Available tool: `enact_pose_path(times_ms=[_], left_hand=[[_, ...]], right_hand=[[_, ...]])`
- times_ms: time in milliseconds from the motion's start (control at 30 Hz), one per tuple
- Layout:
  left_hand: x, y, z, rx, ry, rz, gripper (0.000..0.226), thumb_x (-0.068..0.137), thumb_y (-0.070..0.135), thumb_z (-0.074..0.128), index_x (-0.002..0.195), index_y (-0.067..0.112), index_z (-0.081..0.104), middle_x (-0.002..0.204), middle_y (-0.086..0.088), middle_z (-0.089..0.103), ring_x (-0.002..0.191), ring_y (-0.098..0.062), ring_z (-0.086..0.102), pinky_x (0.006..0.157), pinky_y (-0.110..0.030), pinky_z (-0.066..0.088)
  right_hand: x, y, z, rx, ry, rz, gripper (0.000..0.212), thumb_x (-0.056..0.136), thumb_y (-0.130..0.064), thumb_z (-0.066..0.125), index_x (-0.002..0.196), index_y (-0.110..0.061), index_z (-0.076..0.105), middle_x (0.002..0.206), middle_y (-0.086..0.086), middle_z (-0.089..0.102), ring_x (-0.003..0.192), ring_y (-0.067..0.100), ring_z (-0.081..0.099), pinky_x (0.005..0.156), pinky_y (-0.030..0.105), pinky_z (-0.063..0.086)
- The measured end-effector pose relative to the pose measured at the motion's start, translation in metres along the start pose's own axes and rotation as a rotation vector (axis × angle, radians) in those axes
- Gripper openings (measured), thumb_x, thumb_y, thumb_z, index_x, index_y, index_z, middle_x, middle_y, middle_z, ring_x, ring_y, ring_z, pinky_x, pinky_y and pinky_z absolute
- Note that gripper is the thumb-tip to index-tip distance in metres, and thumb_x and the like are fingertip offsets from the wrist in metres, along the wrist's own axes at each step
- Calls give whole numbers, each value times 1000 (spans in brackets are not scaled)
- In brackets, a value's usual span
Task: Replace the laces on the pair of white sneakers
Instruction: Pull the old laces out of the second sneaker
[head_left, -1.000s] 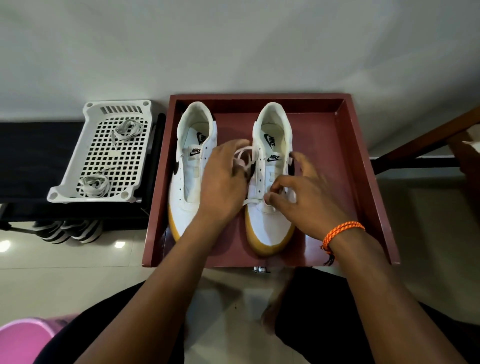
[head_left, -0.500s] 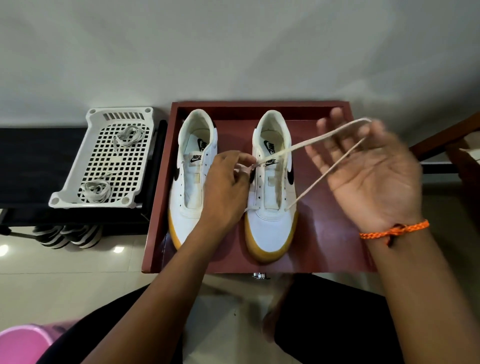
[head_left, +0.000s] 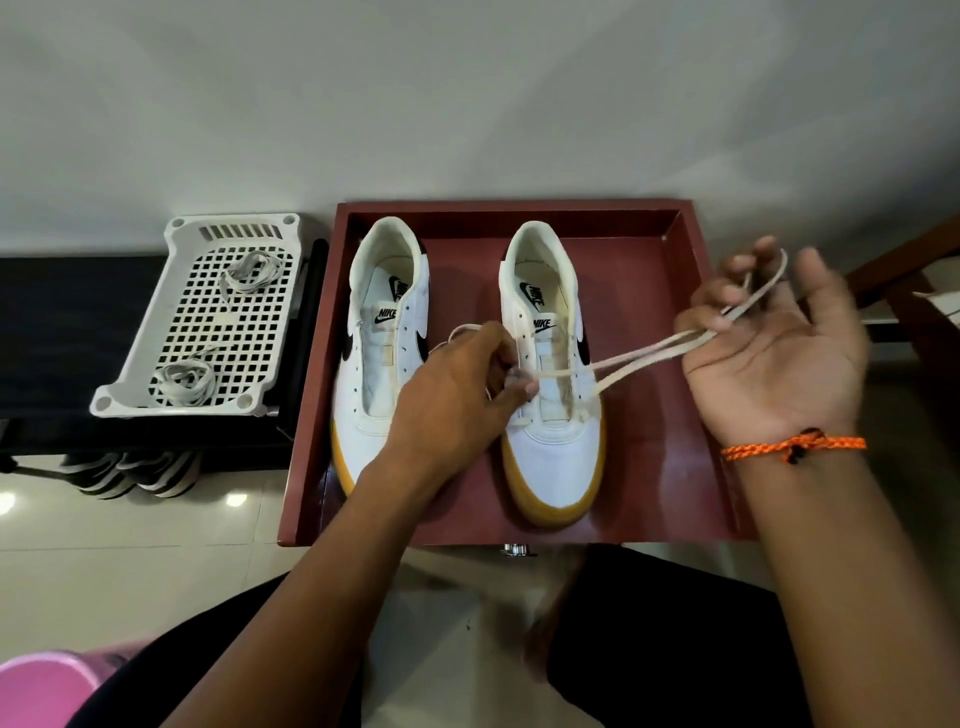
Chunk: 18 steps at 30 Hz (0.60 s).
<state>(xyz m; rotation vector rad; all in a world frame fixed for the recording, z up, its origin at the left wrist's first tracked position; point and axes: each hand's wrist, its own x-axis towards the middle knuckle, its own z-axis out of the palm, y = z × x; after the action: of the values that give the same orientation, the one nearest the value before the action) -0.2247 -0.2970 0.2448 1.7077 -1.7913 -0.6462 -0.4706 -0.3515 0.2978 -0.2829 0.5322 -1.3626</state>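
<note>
My left hand sat closest to me, fingers curled in a pinch on the lace at the inner eyelets of the right-side sneaker, I judge to pin that end down so the shoe would not shift while the other side was drawn out. Just beyond its knuckles lay a loose loop of the same lace. The left-side sneaker, with no lace in it, stood just outward of that hand, partly under my wrist.

My right hand was held up, palm toward me, off to the outer side of the shoe, its fingers hooked around two strands that ran taut from the eyelets to it. That pull looked meant to take up slack through the lower holes.

Both sneakers stood toes toward me in the red tray, beneath and between my hands. Farther off, well outward of my left hand, a white basket held two coiled laces.
</note>
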Motion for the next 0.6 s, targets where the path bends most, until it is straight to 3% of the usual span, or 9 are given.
enact_pose_path(times_ms=[67,133,167,233,300,367,433,500,600], left_hand=[[-1,2,4,56,0,31,14,96,37,73,96,28,62,92,12,63,84,-11,60,69,-43,55],[0,4,5,76,37,45,6,97,32,71,95,27,68,89,11,65,82,-10,60,68,-42,54],[1,5,2,2,65,26,4,97,29,72,94,26,72,86,10,68,77,-9,62,66,-40,55],[3,11,-5,-289,118,-39,7,96,15,75,94,19,80,78,6,75,69,-9,68,66,-35,57],[3,23,-14,-552,152,-48,9,95,3,76,96,7,83,81,-2,80,74,-16,76,72,-32,60],[3,31,-20,-737,188,-30,7,95,-1,75,97,0,82,87,-11,81,81,-27,79,78,-36,62],[3,35,-26,-905,193,-39,8,96,2,73,95,0,81,88,-18,79,81,-32,77,80,-43,63],[2,34,-29,-1035,133,-56,12,98,2,68,101,-3,79,91,-20,78,78,-30,73,77,-39,62],[5,29,-25,-936,119,-39,27,97,-8,66,122,-3,74,108,-16,80,94,-25,77,83,-31,61]], right_hand=[[5,12,0,-408,232,-1,15,103,-27,57,94,-18,66,83,-3,62,66,10,56,56,23,41],[6,25,2,-868,352,-17,12,97,-24,66,88,-18,71,72,-5,67,56,7,58,50,23,38],[5,32,4,-1054,319,-46,10,96,-22,68,89,-18,74,74,-5,70,56,6,60,49,23,40],[-4,45,11,-1280,68,-99,9,98,-18,69,100,-18,78,85,-1,75,70,9,68,60,24,54],[-13,59,18,-1346,-236,-48,16,100,-21,65,112,-22,77,90,2,73,83,12,69,72,31,56],[-19,73,23,-1318,-406,-14,20,99,-17,57,112,-16,72,87,16,62,77,20,57,68,37,48],[-20,80,25,-1310,-422,-40,21,93,-8,52,108,-8,67,87,21,58,76,30,52,70,41,47],[-18,80,23,-1287,-392,-35,18,95,-6,55,107,-11,68,88,21,63,79,36,60,72,46,51],[-14,73,18,-1336,-291,-91,13,101,-18,62,100,-19,75,74,14,63,65,20,57,63,34,46]])
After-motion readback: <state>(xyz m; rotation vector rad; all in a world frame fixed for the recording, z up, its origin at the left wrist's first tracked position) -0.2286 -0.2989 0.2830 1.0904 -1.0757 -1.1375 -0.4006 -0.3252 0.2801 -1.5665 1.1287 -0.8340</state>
